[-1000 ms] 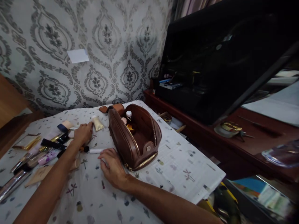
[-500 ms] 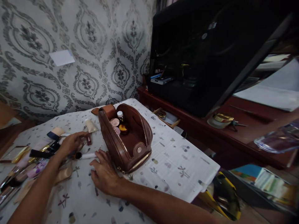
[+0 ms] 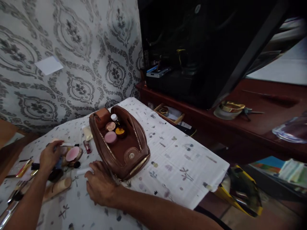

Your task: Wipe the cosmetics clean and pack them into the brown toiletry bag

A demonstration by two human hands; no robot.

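An open brown leather pouch (image 3: 130, 159) stands on the flower-print cloth (image 3: 182, 159). Inside it are a small white-capped bottle (image 3: 114, 117), a pink round jar (image 3: 110, 137) and an amber jar (image 3: 120, 131). My right hand (image 3: 99, 185) lies flat on the cloth against the pouch's near left side, fingers stretched out by a white tube (image 3: 82, 171). My left hand (image 3: 49, 156) reaches over a heap of cosmetics to the left, its fingers hidden behind the back of the hand. A pink puff (image 3: 72, 154) and a small red bottle (image 3: 86, 146) lie between that hand and the pouch.
A beige tube (image 3: 57, 187), a gold compact (image 3: 22, 164) and brushes (image 3: 9, 204) lie at the left. A dark wooden sideboard (image 3: 240, 127) with a black case (image 3: 203, 48), a gold-rimmed dish (image 3: 227, 109) and an open drawer (image 3: 169, 113) stands to the right. On the floor sits a yellow bag (image 3: 240, 191).
The view has swung, shifting everything left. My left hand has moved left from beside the pouch to the cosmetics heap; the small red bottle now lies on the cloth. My right hand stays by the pouch.
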